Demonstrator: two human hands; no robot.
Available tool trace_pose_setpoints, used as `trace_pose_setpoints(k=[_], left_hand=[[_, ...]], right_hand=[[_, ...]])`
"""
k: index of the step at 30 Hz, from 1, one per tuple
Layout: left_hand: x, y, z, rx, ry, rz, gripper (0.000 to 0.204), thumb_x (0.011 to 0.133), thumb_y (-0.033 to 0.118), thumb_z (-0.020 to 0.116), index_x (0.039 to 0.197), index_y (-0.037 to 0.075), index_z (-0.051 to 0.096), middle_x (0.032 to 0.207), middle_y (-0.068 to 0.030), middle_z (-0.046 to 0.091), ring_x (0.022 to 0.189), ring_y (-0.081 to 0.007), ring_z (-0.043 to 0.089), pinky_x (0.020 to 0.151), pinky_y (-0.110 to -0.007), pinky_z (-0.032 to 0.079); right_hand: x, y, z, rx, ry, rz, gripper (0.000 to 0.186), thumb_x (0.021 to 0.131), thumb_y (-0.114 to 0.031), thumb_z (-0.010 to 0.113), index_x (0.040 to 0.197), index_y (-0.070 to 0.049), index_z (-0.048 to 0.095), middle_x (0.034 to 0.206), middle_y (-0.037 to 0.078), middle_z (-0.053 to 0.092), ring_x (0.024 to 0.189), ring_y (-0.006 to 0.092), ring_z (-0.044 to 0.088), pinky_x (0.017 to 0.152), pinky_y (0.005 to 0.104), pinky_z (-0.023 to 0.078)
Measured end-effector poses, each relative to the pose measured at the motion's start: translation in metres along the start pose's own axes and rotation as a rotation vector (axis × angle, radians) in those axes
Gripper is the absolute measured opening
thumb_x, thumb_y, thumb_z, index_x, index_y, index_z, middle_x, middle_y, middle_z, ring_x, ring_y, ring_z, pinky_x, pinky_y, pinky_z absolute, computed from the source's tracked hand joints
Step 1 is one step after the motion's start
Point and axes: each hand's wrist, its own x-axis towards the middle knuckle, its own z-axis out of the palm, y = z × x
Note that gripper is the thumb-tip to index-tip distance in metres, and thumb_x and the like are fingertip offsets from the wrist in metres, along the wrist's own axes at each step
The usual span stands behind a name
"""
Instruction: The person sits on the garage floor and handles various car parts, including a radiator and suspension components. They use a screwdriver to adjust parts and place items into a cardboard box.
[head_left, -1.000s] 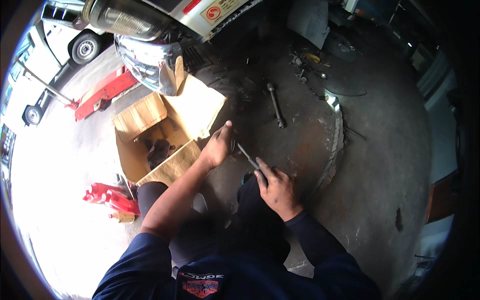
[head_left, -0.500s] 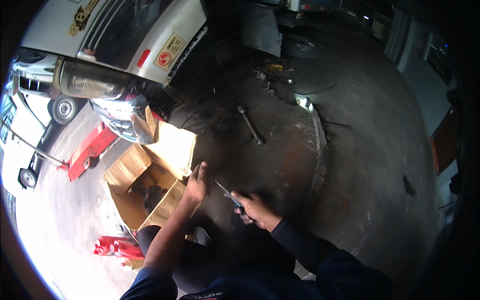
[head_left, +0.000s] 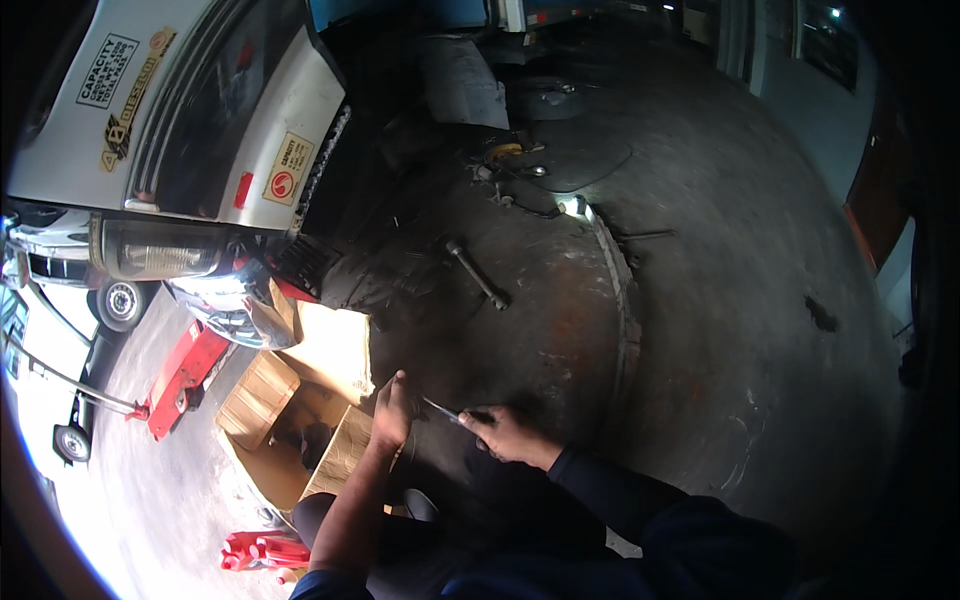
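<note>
My right hand (head_left: 510, 437) is closed around the handle of a slim pointed hand tool (head_left: 440, 408). Its thin metal end points left, towards my other hand; whether it is a screwdriver or pliers I cannot make out. My left hand (head_left: 393, 415) is raised just left of the tip, beside the box, with one finger up and the others curled together. Anything small inside those fingers is hidden. Below my left wrist stands an open cardboard box (head_left: 345, 450), its flaps folded out and dark objects in its shadowed inside.
Red bottles (head_left: 262, 550) stand near left, and a red floor jack (head_left: 187, 378) sits beyond the box. A long metal bar tool (head_left: 477, 275) lies on the dark floor. Ahead curves a metal strip (head_left: 625, 300), near loose parts. A white vehicle (head_left: 290, 130) fills the upper left.
The view has swung, so the surroundings sit lower and further left at the left side. My hands stay close together, the tool's tip still towards my left hand; the right fingers now cover more of the handle.
</note>
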Motion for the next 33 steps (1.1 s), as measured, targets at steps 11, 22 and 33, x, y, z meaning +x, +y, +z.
trace_pose_setpoints(k=[11,22,33], left_hand=[[0.008,0.010,0.016,0.013,0.011,-0.063,0.053,0.119,0.043,0.039,0.101,0.002,0.067,0.073,-0.0061,0.061,0.064,-0.0187,0.064,0.058,-0.035,0.056],[-0.001,-0.009,0.013,0.189,-0.096,0.050,0.056,0.118,0.053,0.039,0.106,0.004,0.062,0.073,-0.0081,0.065,0.059,-0.0162,0.063,0.052,-0.031,0.052],[-0.021,0.012,0.019,0.212,0.055,0.149,0.048,0.118,0.046,0.048,0.100,0.004,0.062,0.073,-0.0039,0.063,0.061,-0.0138,0.059,0.059,-0.030,0.054]], right_hand=[[-0.028,0.008,0.010,-0.866,0.566,-0.657,0.030,0.107,-0.033,0.068,0.122,-0.009,0.079,0.079,0.018,0.076,0.069,0.0366,0.074,0.059,0.0477,0.058],[-0.006,0.032,0.017,0.544,-0.091,0.292,0.034,0.114,-0.049,0.058,0.113,-0.015,0.064,0.070,-0.005,0.053,0.046,0.0058,0.040,0.043,0.0256,0.032],[-0.007,0.034,0.001,0.051,0.106,-0.219,0.040,0.113,-0.050,0.060,0.111,-0.011,0.068,0.070,-0.003,0.056,0.050,0.0057,0.044,0.047,0.0241,0.037]])
